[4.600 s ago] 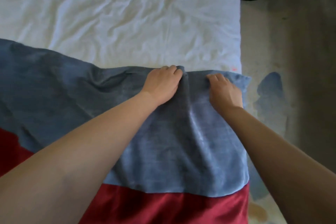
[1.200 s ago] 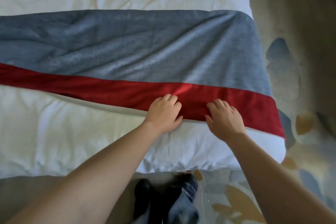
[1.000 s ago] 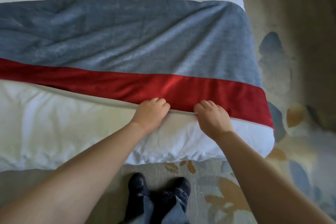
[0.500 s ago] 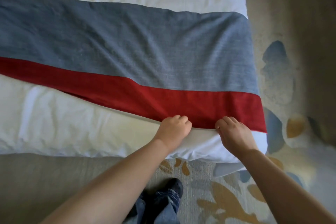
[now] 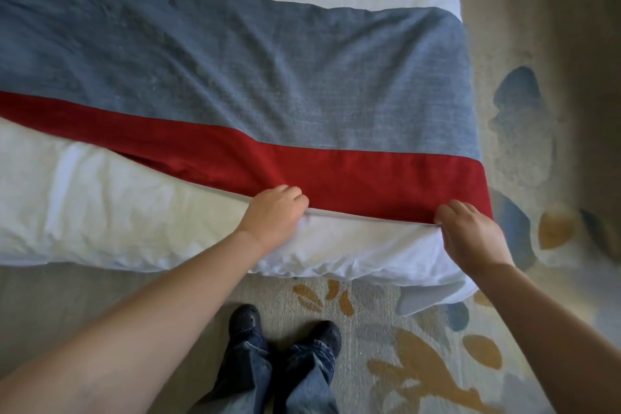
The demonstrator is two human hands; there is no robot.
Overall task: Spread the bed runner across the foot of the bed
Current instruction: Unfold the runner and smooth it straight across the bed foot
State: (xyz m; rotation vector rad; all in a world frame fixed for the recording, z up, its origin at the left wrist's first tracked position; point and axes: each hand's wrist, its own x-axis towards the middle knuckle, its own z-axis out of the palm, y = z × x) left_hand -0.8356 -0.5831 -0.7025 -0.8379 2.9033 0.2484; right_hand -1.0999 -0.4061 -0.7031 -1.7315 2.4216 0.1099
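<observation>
The bed runner [image 5: 268, 77], grey-blue with a red band along its near side, lies across the white bed [image 5: 117, 205]. Its right end reaches the bed's right edge. Toward the left the red band slants away from the foot edge and a fold shows under it. My left hand [image 5: 274, 212] grips the runner's near hem with curled fingers, near the middle. My right hand [image 5: 470, 232] pinches the same hem at the runner's near right corner. Between my hands the hem runs straight and taut.
White duvet shows beyond the runner and in a strip between it and the foot edge. My two feet [image 5: 285, 339] in dark shoes stand on patterned carpet [image 5: 420, 363] close to the bed. More carpet lies to the right of the bed.
Both hands have drawn the red hem toward the foot of the bed. My right hand has slid along the hem to the right corner, and the wrinkles in the grey part have flattened.
</observation>
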